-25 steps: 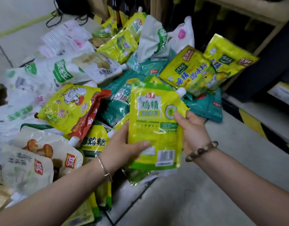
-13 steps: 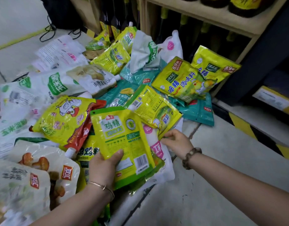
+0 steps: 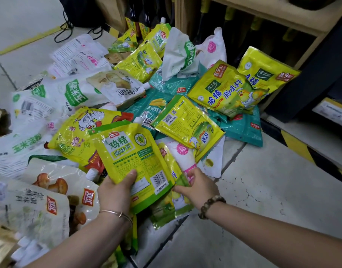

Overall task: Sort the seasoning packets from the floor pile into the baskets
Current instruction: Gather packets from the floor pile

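Above floor pile (image 3: 89, 89), left hand (image 3: 116, 192) holds yellow packet (image 3: 131, 153), top pointing away.

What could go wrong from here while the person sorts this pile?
1. The left hand holds the pouch only by its lower edge; it may slip.
2. The right hand seems to grip the pink packet, which lies under a yellow packet; pulling may drag that one along.

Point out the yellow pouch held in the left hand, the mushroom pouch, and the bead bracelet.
yellow pouch (image 3: 125, 150): head view, on the green label banner on its front.
mushroom pouch (image 3: 58, 185): head view, on the printed mushrooms.
bead bracelet (image 3: 210, 203): head view, on the beads atop the wrist.
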